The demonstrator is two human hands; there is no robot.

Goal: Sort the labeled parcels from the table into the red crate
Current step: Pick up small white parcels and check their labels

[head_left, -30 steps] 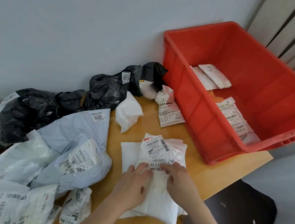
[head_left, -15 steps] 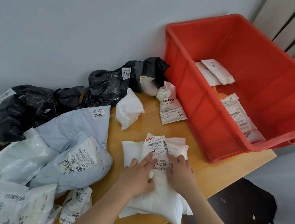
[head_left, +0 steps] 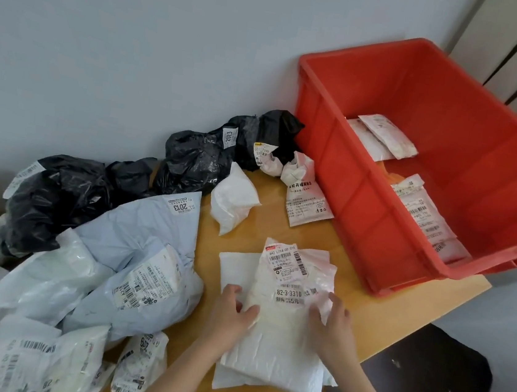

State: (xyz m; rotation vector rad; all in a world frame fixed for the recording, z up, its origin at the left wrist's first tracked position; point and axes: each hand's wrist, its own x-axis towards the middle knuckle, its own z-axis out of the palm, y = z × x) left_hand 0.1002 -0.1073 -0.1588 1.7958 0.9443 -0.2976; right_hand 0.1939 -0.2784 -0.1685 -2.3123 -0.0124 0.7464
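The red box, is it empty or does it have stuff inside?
Not empty. The red crate has white labeled parcels lying on its floor.

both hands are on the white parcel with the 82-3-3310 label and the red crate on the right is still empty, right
Not quite. Both the left hand and right hand are on the white parcel, but the red crate is not empty: the head view shows several labeled white parcels already lying inside it.

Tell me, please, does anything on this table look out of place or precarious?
Yes: the red crate sits askew at the table corner, its right end overhanging the edge. The white parcel under both hands also juts past the near edge.
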